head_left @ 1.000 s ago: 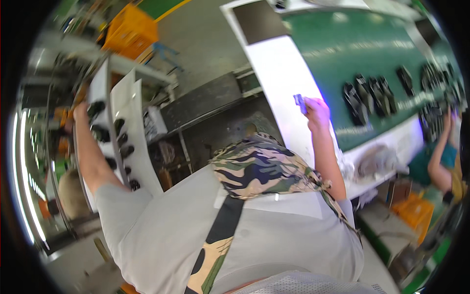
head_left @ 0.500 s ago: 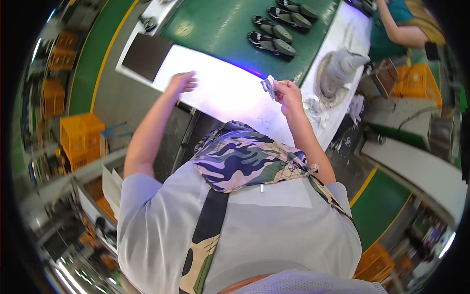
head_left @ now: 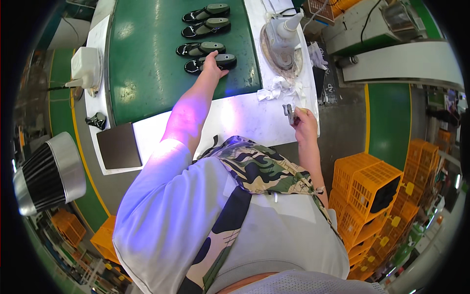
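Several glossy black shoes with grey-green lasts inside lie in a row on the green belt [head_left: 142,59]. My left hand [head_left: 213,66] reaches out to the nearest shoe [head_left: 193,66], its fingers and thumb around the shoe's middle. That hand covers part of the shoe. Close to the table's right corner, my right hand [head_left: 306,122] pinches a small grey piece [head_left: 289,113] of irregular shape, too small to name. Crumpled white paper or cloth [head_left: 281,89] lies just beyond it on the white table [head_left: 240,120].
A grey-white spouted bottle [head_left: 284,36] stands in a stained round dish at the right. Another white bottle [head_left: 87,63] is across the belt. A dark square board [head_left: 119,146] covers the left corner. Orange crates [head_left: 352,181] are stacked at my right; a metal cylinder [head_left: 68,166] hangs at left.
My left hand has moved from above the white table onto the nearest shoe. My right hand still holds the grey piece. The view has turned, and the other person is out of it.
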Action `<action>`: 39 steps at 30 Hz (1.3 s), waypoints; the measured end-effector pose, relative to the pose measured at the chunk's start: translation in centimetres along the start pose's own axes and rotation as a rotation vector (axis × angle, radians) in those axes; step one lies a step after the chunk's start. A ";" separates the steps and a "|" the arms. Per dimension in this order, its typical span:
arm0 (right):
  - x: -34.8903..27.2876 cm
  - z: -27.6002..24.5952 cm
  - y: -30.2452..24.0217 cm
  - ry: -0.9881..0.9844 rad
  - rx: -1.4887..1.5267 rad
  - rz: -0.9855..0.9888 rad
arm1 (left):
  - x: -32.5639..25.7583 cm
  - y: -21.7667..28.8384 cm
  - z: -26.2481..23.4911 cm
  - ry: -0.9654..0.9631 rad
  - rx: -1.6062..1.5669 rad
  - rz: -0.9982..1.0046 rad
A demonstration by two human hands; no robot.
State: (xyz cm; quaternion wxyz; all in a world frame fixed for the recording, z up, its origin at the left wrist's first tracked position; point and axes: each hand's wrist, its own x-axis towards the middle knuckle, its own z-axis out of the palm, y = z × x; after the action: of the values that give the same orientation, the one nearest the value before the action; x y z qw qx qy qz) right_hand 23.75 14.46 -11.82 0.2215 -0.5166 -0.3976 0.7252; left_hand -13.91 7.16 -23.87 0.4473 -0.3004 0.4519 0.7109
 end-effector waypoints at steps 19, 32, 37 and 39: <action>2.6 13.8 -3.8 -0.317 -0.120 -0.092 | -15.3 4.5 -14.7 -0.826 0.077 0.489; 2.2 23.3 -5.6 -0.690 -0.342 -0.347 | -24.5 0.6 -12.1 -0.398 0.961 1.378; 1.2 23.6 -5.4 -0.795 -0.328 -0.265 | -26.5 0.5 -11.4 -0.481 0.830 1.488; 0.0 23.7 -5.9 -0.843 -0.301 -0.199 | -27.0 0.6 -11.1 -0.457 0.875 1.466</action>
State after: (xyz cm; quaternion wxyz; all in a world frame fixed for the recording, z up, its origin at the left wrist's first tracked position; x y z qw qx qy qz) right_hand 1.31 9.63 -3.50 0.0316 -0.1624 -0.6015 0.7816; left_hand -2.86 -12.91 -5.76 0.0331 0.4124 0.6619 0.6251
